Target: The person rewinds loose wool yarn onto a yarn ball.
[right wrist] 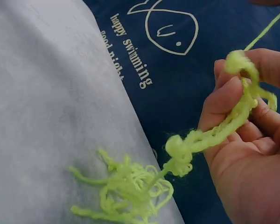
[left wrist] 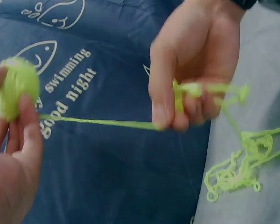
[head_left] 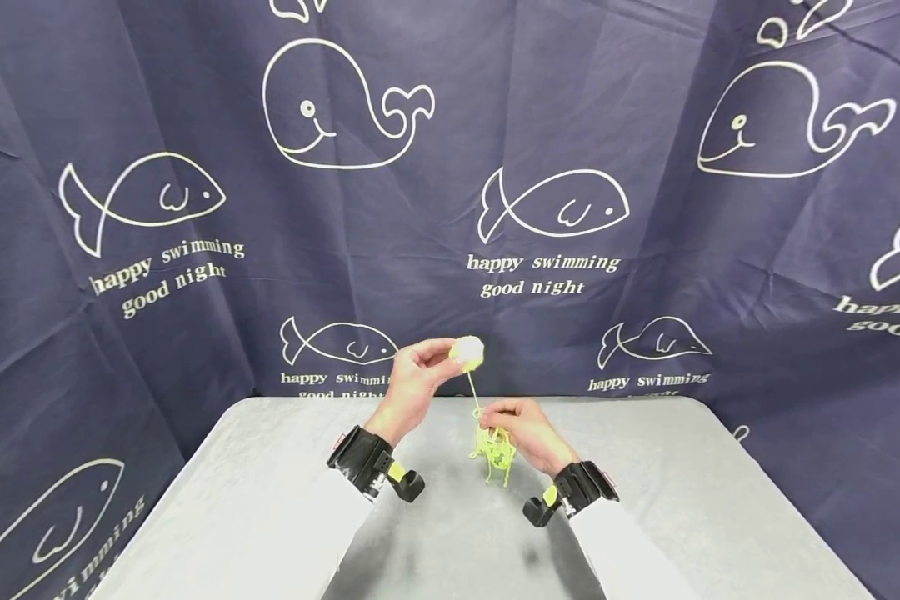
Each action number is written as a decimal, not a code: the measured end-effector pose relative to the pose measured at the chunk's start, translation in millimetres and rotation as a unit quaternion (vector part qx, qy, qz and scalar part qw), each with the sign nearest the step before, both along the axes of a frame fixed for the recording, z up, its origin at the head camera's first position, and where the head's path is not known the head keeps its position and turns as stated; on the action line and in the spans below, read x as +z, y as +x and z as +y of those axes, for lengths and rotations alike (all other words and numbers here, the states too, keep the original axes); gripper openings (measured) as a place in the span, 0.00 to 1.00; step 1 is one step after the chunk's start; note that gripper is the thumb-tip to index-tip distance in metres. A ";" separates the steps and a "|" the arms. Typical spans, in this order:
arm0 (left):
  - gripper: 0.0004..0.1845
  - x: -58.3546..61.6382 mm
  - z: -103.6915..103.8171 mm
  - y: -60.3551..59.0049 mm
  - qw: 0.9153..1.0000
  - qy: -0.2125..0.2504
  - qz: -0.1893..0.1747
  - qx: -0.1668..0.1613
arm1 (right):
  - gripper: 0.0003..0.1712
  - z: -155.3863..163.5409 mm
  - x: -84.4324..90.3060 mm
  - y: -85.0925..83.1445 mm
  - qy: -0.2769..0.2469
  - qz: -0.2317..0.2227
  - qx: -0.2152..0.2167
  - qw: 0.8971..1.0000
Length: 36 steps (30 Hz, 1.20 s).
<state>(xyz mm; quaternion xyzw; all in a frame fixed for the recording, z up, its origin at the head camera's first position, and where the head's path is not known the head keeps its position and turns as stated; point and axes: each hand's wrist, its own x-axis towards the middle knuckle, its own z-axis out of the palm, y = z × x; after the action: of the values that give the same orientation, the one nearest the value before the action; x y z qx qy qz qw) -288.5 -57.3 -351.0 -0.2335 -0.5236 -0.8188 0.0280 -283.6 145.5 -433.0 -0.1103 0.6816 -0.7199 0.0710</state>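
My left hand (head_left: 411, 382) holds a small yellow-green ball of yarn (head_left: 468, 353) between thumb and fingers, raised in front of the curtain. From the ball a taut strand of yarn (left wrist: 102, 122) runs to my right hand (head_left: 528, 429), lower and to the right, which pinches it between thumb and index finger. Loose, knotted yarn (right wrist: 212, 135) crosses the right palm in the right wrist view. Below that hand hangs a tangled clump of the same yarn (head_left: 498, 454), its loops and loose ends close over the table.
A grey table (head_left: 450, 533) lies beneath both hands. Behind it hangs a dark blue curtain (head_left: 435, 250) printed with white whales, fish and lettering. Black straps with small cameras sit on both wrists, below white sleeves (head_left: 622, 550).
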 end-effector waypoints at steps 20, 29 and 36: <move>0.14 -23.7 -18.6 -3.2 0.824 -0.525 0.202 0.072 | 0.12 41.6 55.4 25.1 -0.141 0.115 -0.006 0.983; 0.15 -12.2 -19.0 15.4 0.888 -0.406 0.150 -0.157 | 0.16 36.4 48.4 -0.9 -0.310 0.012 -0.046 0.950; 0.17 -7.2 -11.4 23.9 0.959 -0.174 0.112 -0.195 | 0.15 8.2 30.3 -5.9 -0.254 -0.017 -0.056 0.965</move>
<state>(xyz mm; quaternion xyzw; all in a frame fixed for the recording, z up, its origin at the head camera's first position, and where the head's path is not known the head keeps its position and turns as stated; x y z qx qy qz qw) -264.5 -68.7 -358.2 -0.4223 -0.5961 -0.6731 -0.1151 -289.5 153.7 -402.7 -0.0742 0.4799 -0.8741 0.0116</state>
